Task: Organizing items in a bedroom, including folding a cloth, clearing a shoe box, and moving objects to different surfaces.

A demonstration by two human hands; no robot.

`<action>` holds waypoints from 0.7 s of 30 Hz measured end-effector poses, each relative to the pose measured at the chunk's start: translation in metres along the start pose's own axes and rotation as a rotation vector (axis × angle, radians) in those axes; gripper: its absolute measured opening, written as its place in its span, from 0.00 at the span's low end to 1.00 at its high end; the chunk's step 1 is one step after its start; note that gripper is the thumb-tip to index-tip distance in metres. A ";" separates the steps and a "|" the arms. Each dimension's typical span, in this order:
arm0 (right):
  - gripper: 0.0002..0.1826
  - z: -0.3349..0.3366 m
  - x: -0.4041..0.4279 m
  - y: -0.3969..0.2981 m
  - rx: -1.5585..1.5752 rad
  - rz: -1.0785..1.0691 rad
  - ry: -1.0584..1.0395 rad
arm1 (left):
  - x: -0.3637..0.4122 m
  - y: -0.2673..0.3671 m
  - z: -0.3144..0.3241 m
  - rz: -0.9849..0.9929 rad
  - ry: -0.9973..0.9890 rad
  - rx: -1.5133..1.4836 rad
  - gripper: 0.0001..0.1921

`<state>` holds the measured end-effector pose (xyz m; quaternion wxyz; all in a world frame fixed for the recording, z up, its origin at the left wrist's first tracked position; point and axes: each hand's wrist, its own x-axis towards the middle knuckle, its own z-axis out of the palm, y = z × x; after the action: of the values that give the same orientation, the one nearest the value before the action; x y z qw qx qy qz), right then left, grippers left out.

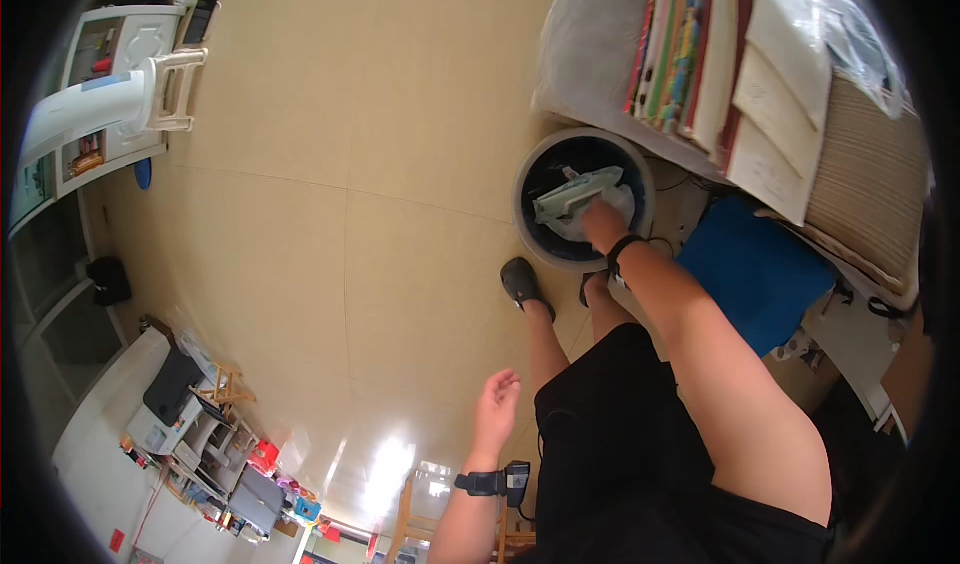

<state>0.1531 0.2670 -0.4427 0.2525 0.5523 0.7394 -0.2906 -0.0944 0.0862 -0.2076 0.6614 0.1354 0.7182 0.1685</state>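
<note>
My right hand (604,226) reaches down inside a round bin (523,228) with a dark lining and a pale rim. Its fingers are at a pale green plastic packet (574,193) and a translucent white plastic bag (619,202); whether they grip either one is hidden by the hand. My left hand (499,399) hangs over the floor, lower left of the bin, its fingers slightly curled and holding nothing. Each wrist wears a black strap, and the left one carries a small black device (517,483).
Upper right, books (679,46) and white envelopes (776,114) lie on a plastic-covered surface. Blue cloth (750,271) hangs below, near cables. A white cabinet (146,46) and stool (176,90) stand upper left; a cluttered desk (217,444) is lower left, a wooden chair (409,523) at the bottom.
</note>
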 end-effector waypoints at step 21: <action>0.12 -0.021 0.026 -0.006 0.284 -0.018 -0.241 | 0.016 -0.017 -0.009 -0.112 -0.020 -0.111 0.16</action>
<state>0.1393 0.2981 -0.4447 0.2559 0.5370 0.6603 -0.4585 -0.1042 0.0770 -0.2281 0.6834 0.0599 0.7076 0.1696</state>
